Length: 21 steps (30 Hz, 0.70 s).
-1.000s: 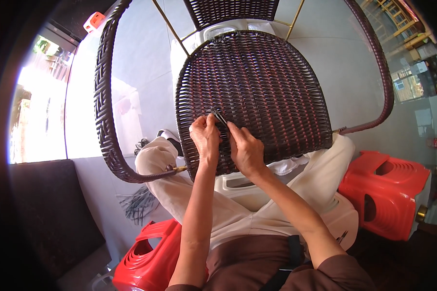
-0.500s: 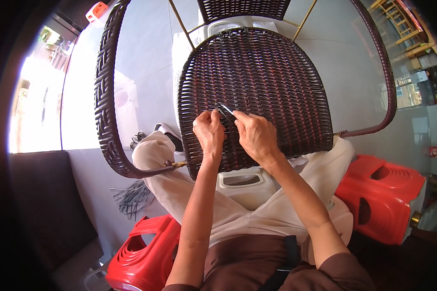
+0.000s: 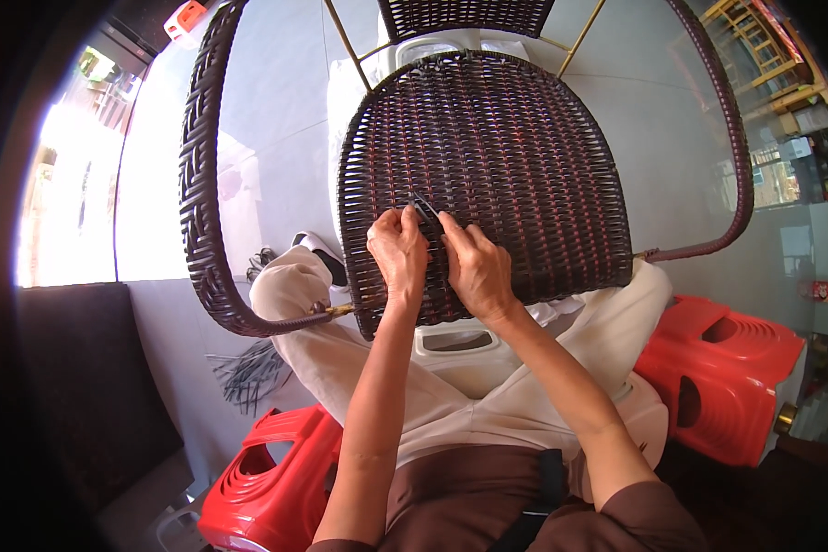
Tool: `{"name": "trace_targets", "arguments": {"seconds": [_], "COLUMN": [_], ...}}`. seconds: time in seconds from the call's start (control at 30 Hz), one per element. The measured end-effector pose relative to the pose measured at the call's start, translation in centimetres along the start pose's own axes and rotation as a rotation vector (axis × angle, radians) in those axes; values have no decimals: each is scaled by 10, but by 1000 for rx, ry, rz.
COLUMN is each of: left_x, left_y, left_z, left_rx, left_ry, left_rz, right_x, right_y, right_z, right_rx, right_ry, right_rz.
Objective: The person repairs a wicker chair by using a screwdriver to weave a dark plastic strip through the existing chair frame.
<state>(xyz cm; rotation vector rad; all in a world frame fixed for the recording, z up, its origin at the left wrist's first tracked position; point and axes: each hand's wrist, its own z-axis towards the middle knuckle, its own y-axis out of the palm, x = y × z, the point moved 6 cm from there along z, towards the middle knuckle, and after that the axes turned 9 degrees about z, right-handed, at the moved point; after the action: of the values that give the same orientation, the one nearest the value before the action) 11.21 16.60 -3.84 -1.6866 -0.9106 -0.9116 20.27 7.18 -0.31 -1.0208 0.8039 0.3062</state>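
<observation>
A dark brown woven rattan chair panel point(image 3: 524, 156), with reddish strands running through it, lies in front of me over my knees. Resting on its near left part, my left hand point(image 3: 399, 256) is closed in a pinch; a small dark bit shows at its fingertips, too small to name. Beside it, my right hand point(image 3: 478, 271) grips a thin metal tool point(image 3: 429, 208), forefinger stretched along it. The tool's tip points up and left, at the weave next to my left fingertips. Its handle is hidden in my palm.
The chair's wrapped arm loops curve out left point(image 3: 200, 184) and right point(image 3: 738, 166). Red plastic stools stand at lower left point(image 3: 248, 501) and right point(image 3: 754, 345). A pale stool point(image 3: 460, 354) shows below the panel. Dark loose strips point(image 3: 248, 375) lie on the floor at left.
My right hand has shifted slightly down and left, and the metal tool lies closer to the weave, with less of it gleaming. My left hand has hardly moved.
</observation>
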Motion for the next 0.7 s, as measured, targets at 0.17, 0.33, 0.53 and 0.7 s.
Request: {"name": "trace_targets", "arguments": {"seconds": [0.17,0.33,0.53,0.7], "left_x": [-4,-6,7,5], "left_y": [0,0,-1,0], "left_z": [0,1,1,9], "left_rx": [53,67,15,-17], "left_ry": [42,23,-19,-103], "left_rz": [9,-20,5,4], "right_x": [1,-3,0,-2], "right_y": [2,-1,-1,0], "right_z": [-5,-5,-6,-5], "right_rx": [45,94,101,100], "right_ry": [-51,-90,-92,-94], "right_rz": [-29,0,19,28]}}
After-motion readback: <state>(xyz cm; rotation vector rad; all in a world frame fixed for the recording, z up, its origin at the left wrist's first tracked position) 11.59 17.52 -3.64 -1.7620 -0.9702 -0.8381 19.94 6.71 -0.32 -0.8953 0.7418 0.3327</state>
